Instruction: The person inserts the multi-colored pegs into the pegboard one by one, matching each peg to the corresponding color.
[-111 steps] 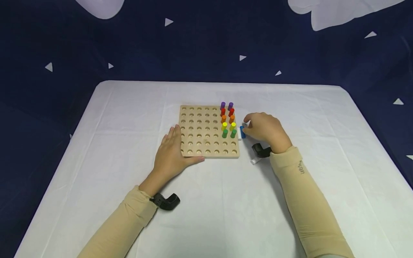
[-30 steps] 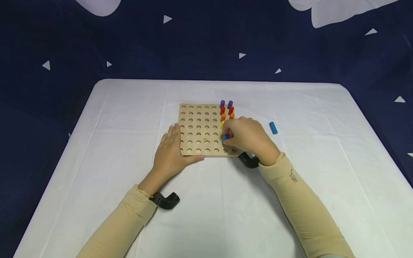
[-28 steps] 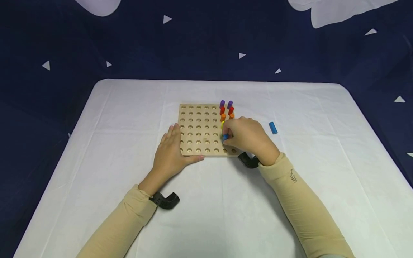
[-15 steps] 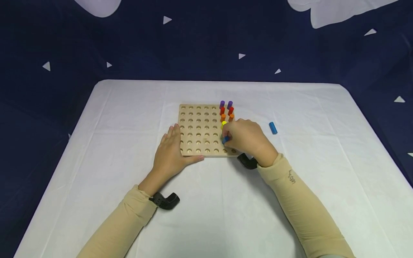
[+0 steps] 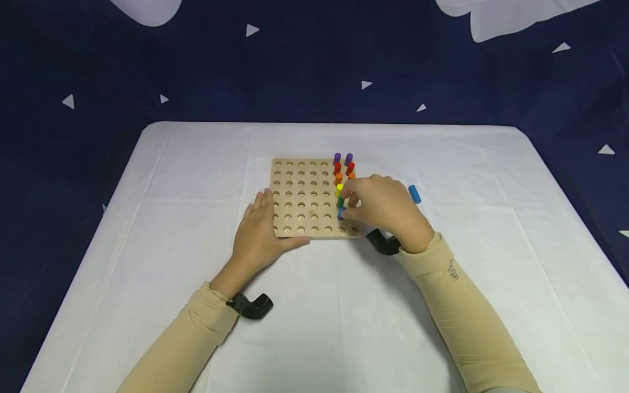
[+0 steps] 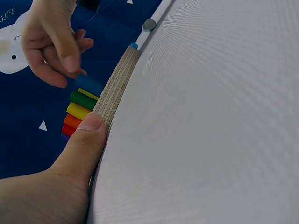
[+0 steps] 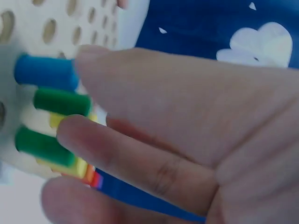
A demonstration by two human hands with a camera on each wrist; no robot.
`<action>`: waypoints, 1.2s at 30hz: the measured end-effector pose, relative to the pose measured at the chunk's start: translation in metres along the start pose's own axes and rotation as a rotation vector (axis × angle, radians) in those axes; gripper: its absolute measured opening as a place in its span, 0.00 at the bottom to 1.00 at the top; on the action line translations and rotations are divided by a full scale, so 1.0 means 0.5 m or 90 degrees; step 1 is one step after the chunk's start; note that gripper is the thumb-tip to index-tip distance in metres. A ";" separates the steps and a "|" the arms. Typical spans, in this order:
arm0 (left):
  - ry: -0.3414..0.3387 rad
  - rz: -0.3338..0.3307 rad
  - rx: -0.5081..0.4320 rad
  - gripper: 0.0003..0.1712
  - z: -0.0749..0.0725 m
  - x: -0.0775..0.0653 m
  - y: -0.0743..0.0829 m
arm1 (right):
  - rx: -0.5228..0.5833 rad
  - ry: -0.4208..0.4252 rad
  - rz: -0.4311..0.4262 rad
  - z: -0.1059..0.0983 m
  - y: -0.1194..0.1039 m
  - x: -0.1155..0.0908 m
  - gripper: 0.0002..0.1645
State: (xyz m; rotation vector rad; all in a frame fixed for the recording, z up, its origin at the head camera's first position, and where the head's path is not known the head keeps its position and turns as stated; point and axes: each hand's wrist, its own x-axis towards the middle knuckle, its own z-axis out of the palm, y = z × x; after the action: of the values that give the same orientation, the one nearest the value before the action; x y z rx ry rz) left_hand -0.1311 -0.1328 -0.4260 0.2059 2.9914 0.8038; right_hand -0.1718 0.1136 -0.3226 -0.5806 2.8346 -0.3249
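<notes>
A wooden pegboard (image 5: 301, 200) lies on the table, with paired purple, red, orange and yellow pegs in its right columns. Two green pegs (image 7: 63, 101) stand there too. A blue peg (image 5: 341, 213) stands upright in front of the left green one. My right hand (image 5: 388, 210) is over the board's right side; its thumb tip is at the blue peg, while the index finger is spread away from it. My left hand (image 5: 256, 229) lies straight-fingered along the board's left edge, its thumb (image 6: 84, 140) along the front edge.
Another blue peg (image 5: 414, 194) lies loose on the white-covered table (image 5: 304, 327), right of the board and behind my right hand. The left wrist view shows a small grey round end (image 6: 149, 24) beyond the board. A dark patterned cloth (image 5: 314, 60) hangs behind the table.
My right hand has come from right of the board with a blue peg, set it upright in front of the green pegs and spread its fingers off it. My left hand has stayed put.
</notes>
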 end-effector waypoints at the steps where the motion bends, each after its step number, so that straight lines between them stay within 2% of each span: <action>1: 0.000 0.000 -0.001 0.81 0.000 0.000 0.000 | 0.006 0.012 0.002 -0.005 0.005 -0.002 0.21; 6: 0.001 0.002 -0.008 0.81 0.001 0.001 0.000 | 0.032 0.075 0.027 -0.028 0.045 -0.005 0.20; 11: 0.004 -0.007 -0.004 0.81 0.002 -0.002 -0.003 | 0.045 0.093 0.083 -0.034 0.117 -0.003 0.26; 16: 0.007 -0.008 -0.004 0.82 0.002 -0.005 -0.004 | 0.016 0.059 0.168 -0.028 0.199 -0.008 0.35; 20: 0.009 -0.006 -0.007 0.81 0.001 -0.004 -0.003 | 0.004 0.005 0.226 -0.018 0.240 -0.006 0.40; 24: 0.012 -0.001 -0.008 0.81 -0.001 -0.005 -0.003 | 0.003 -0.032 0.240 -0.010 0.258 0.001 0.39; 29: 0.016 0.001 -0.008 0.81 0.001 -0.003 -0.003 | 0.011 -0.043 0.239 -0.004 0.266 0.005 0.34; 36: 0.015 0.003 -0.011 0.81 0.003 0.000 0.001 | 0.032 0.016 0.207 -0.005 0.257 -0.001 0.25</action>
State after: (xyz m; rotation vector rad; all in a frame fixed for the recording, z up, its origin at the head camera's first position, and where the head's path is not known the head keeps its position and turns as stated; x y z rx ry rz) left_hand -0.1307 -0.1319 -0.4269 0.2052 3.0063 0.8379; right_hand -0.2182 0.2295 -0.3538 -0.1014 2.8705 -0.3435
